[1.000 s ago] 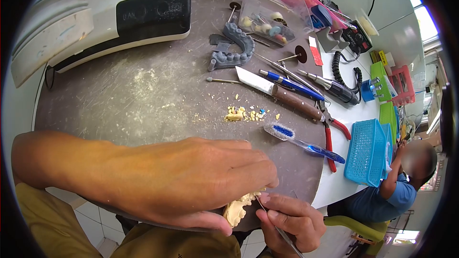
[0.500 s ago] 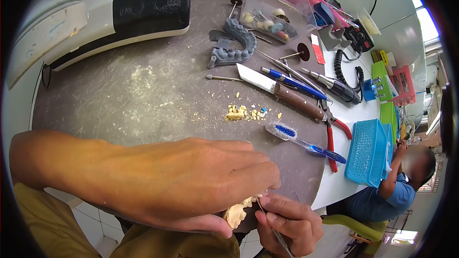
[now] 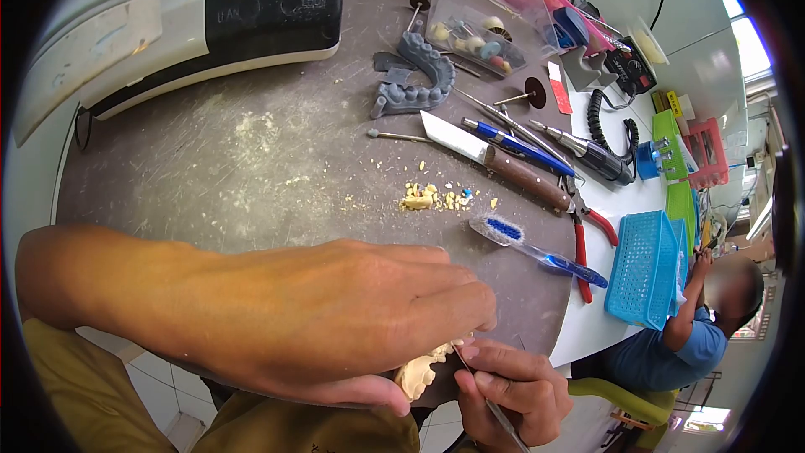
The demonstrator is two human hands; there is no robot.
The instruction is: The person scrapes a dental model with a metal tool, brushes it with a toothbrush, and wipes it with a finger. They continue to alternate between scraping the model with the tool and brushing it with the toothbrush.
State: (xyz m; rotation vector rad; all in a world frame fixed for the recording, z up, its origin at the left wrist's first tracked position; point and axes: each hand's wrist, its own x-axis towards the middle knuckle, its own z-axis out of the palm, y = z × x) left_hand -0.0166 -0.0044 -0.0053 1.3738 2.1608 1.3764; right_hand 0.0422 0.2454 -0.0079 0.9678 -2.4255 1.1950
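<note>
A cream plaster dental cast (image 3: pixel 417 377) is gripped in my left hand (image 3: pixel 360 310), whose back faces up and covers much of it. Thumb below and curled fingers above close around the cast. My right hand (image 3: pixel 524 390) pinches a thin metal dental carving tool (image 3: pixel 501 416) like a pen. Its tip meets the cast's upper right edge, close to my left fingers; the exact contact is too small to make out. Above my hands, a heap of yellowish plaster chips (image 3: pixel 423 198) lies on the bench (image 3: pixel 277 176).
Right of the chips lie a toothbrush (image 3: pixel 545 256), red-handled pliers (image 3: pixel 580 252), a knife (image 3: pixel 511 169), a blue pen (image 3: pixel 524 149) and a handpiece (image 3: pixel 591 151). Behind are a grey dental model (image 3: pixel 415 88) and a clear box (image 3: pixel 470 0). A blue basket (image 3: pixel 641 268) stands near a seated person (image 3: pixel 679 344).
The view has shifted slightly, so the bench items sit a little further right. Both hands keep their grips, and the tool tip stays at the cast's edge.
</note>
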